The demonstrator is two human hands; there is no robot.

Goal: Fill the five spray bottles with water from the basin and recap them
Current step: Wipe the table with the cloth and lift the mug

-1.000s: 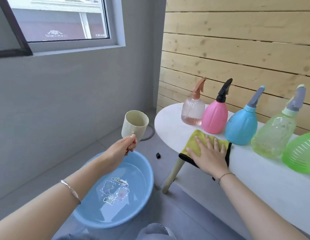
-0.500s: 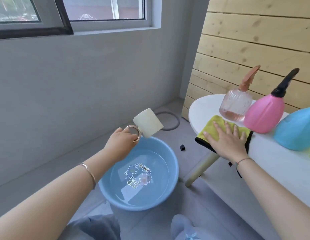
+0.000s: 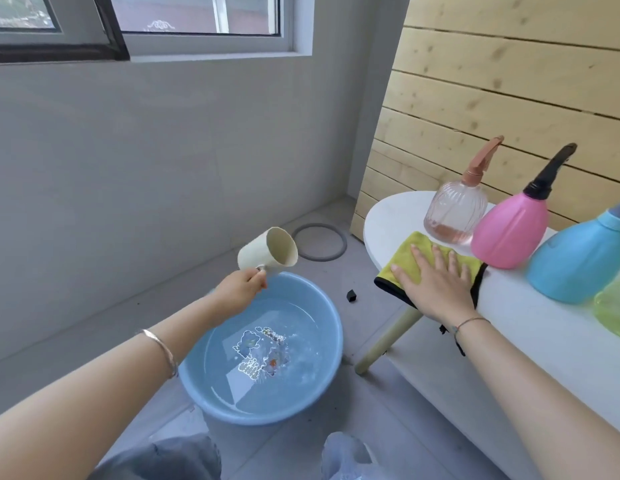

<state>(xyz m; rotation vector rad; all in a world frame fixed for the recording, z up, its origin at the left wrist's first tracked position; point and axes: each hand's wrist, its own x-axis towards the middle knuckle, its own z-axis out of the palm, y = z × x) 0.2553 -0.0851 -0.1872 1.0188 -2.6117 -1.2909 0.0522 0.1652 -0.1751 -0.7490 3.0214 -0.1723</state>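
My left hand (image 3: 241, 289) grips the handle of a cream cup (image 3: 267, 252), tipped on its side above the far rim of the blue basin (image 3: 331, 318). The basin sits on the floor with rippling water over a cartoon print. My right hand (image 3: 436, 284) lies flat, fingers spread, on a yellow cloth (image 3: 410, 256) at the white table's (image 3: 544, 341) left end. Behind the cloth stand capped spray bottles: clear pink (image 3: 455, 211), opaque pink (image 3: 509, 230), blue (image 3: 575, 261), and part of a green one (image 3: 615, 306) at the frame edge.
A grey ring (image 3: 319, 241) lies on the floor by the corner. A small black piece (image 3: 351, 295) sits on the floor between basin and table. The table's wooden leg (image 3: 388, 341) slants down beside the basin. My knees show at the bottom edge.
The cup has turned from upright to tipped sideways over the basin, and the water now ripples. The view has swung left, cutting off the green bottles. My right hand stays on the cloth.
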